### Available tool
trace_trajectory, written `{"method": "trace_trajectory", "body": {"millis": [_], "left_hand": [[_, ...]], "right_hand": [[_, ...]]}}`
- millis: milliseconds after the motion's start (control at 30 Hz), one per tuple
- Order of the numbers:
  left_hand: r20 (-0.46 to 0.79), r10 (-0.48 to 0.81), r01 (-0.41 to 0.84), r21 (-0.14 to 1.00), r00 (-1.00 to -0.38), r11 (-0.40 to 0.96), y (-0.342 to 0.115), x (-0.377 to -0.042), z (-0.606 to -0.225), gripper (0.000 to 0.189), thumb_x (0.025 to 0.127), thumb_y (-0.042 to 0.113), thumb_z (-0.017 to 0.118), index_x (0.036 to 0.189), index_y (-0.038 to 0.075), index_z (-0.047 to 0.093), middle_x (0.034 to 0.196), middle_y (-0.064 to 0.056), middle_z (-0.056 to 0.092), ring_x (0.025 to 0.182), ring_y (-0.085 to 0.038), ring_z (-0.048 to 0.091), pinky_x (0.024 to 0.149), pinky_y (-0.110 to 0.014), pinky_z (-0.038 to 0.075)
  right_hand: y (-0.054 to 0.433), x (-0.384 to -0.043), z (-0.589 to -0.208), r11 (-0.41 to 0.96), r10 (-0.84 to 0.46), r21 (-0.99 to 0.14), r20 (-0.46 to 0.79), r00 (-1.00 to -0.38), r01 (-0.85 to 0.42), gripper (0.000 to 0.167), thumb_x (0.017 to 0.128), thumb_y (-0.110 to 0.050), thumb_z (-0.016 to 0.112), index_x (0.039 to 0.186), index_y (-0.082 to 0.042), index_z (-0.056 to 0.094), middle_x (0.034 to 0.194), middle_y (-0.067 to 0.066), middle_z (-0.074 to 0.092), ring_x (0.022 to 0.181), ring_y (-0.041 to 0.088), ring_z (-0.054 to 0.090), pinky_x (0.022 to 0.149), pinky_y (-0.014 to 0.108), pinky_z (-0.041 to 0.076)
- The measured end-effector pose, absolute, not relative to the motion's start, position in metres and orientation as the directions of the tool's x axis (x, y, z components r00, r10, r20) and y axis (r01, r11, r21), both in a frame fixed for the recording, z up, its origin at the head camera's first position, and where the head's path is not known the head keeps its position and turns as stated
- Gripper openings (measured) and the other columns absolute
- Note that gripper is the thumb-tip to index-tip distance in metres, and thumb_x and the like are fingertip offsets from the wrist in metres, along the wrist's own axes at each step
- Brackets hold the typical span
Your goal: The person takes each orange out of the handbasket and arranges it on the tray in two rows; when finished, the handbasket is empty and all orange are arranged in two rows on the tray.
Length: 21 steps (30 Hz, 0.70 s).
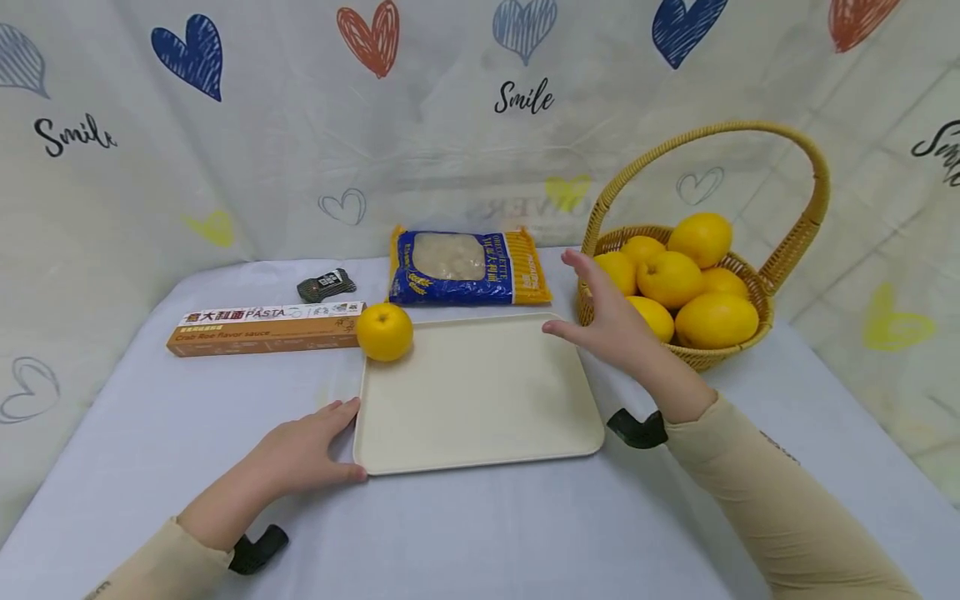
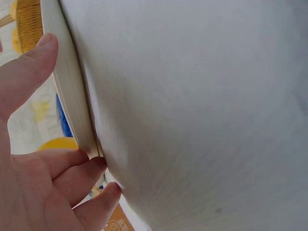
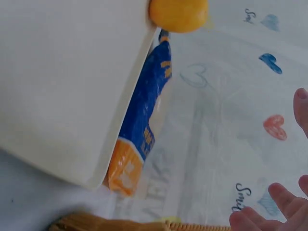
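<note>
A cream rectangular tray (image 1: 480,400) lies on the white-covered table. My left hand (image 1: 307,450) touches its left edge with fingers and thumb spread; the left wrist view shows the fingertips (image 2: 96,163) against the tray's rim (image 2: 72,91). At the tray's far left corner sits a yellow lemon (image 1: 385,332), also visible in the right wrist view. My right hand (image 1: 622,329) is held up, fingers apart and holding nothing, between the tray's right side and a wicker basket (image 1: 701,358). Several lemons (image 1: 670,279) fill that basket.
Behind the tray lies a blue and yellow pasta bag (image 1: 457,267). A long brown and white pasta box (image 1: 270,331) is at the left, with a small dark packet (image 1: 326,286) beyond it. The basket's tall handle (image 1: 817,183) arches upward. A printed curtain (image 1: 435,167) hangs behind.
</note>
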<state>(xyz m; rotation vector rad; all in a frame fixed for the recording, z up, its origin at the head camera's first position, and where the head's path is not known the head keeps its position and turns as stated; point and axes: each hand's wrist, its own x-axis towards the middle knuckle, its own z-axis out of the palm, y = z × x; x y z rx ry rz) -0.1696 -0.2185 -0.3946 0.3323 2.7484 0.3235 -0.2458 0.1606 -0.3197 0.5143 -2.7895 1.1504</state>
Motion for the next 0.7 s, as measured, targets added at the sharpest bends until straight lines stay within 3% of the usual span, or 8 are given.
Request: {"method": "trace_trajectory", "body": {"millis": [433, 700], "left_hand": [[-0.304, 0.273, 0.195, 0.263, -0.913, 0.945, -0.219, -0.169, -0.392, 0.101, 0.063, 0.064, 0.067, 0.141, 0.009, 0.033, 0.143, -0.018, 0.035, 0.130, -0.039, 0.034, 0.095, -0.061, 0.033], [-0.318, 0.271, 0.186, 0.273, -0.908, 0.944, -0.219, -0.170, -0.394, 0.101, 0.064, 0.064, 0.067, 0.142, 0.010, 0.032, 0.144, -0.017, 0.035, 0.131, -0.037, 0.033, 0.096, -0.060, 0.033]], "right_hand": [[0.242, -0.251, -0.311, 0.783, -0.094, -0.581, 0.244, -0.965, -0.223, 0.094, 0.077, -0.040, 0.069, 0.146, -0.016, 0.010, 0.148, 0.018, 0.019, 0.133, 0.040, 0.023, 0.101, 0.062, 0.024], [0.270, -0.267, -0.318, 0.857, -0.008, -0.507, 0.174, -0.985, -0.097, 0.093, 0.081, -0.047, 0.061, 0.147, -0.012, 0.005, 0.151, 0.020, 0.013, 0.134, 0.044, 0.017, 0.104, 0.062, 0.017]]}}
